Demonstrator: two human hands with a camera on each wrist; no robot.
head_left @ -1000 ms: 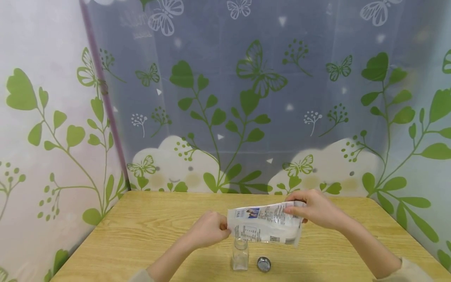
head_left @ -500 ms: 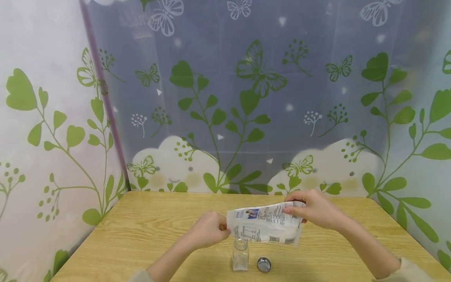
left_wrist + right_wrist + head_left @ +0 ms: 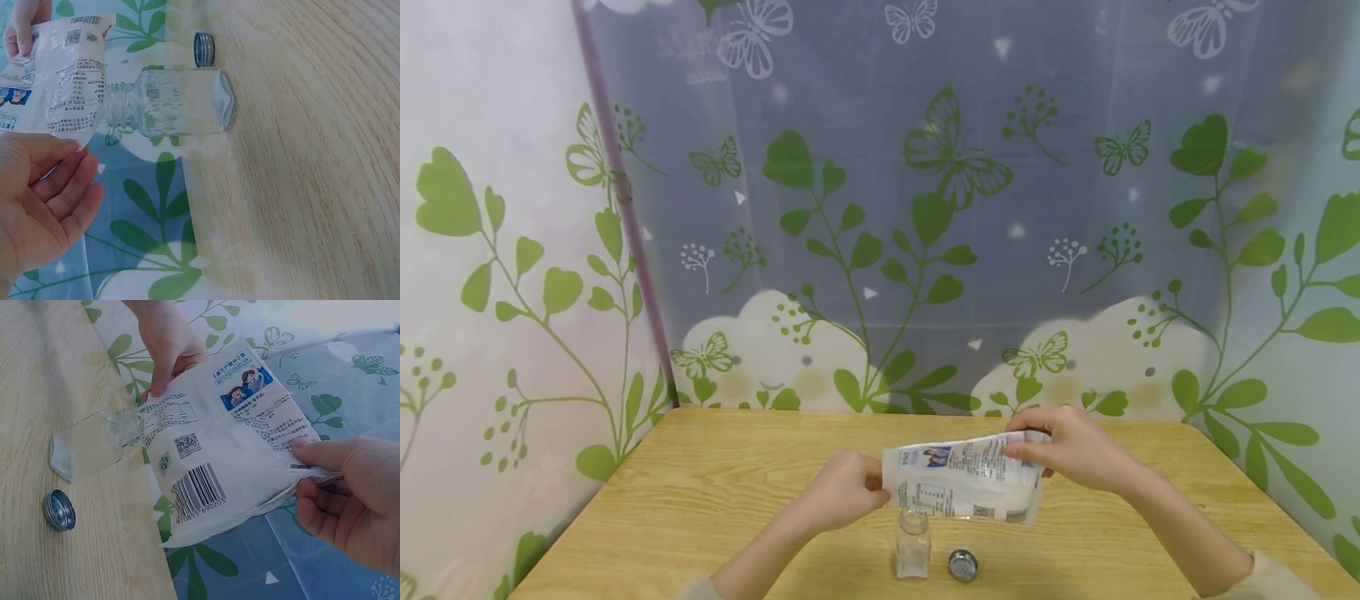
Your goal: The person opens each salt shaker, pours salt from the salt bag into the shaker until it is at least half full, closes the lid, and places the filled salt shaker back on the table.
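A white printed plastic packet (image 3: 966, 479), with a barcode (image 3: 200, 494) and a small blue picture, is held tilted between both hands. My left hand (image 3: 842, 492) pinches the packet's left end between thumb and fingers. At its right end, my right hand (image 3: 1078, 448) grips the packet, thumb on the printed face. Below the packet's lower left corner stands a clear glass jar (image 3: 913, 554), upright on the table, its threaded mouth uncovered. White material (image 3: 60, 460) covers the bottom of the jar. Whether anything flows from the packet is too small to tell.
A silver metal screw lid (image 3: 962, 565) lies on the wooden table (image 3: 730, 467) just right of the jar. Behind the table's back edge hangs a curtain (image 3: 880, 208) printed with leaves, butterflies and clouds; patterned walls flank both sides.
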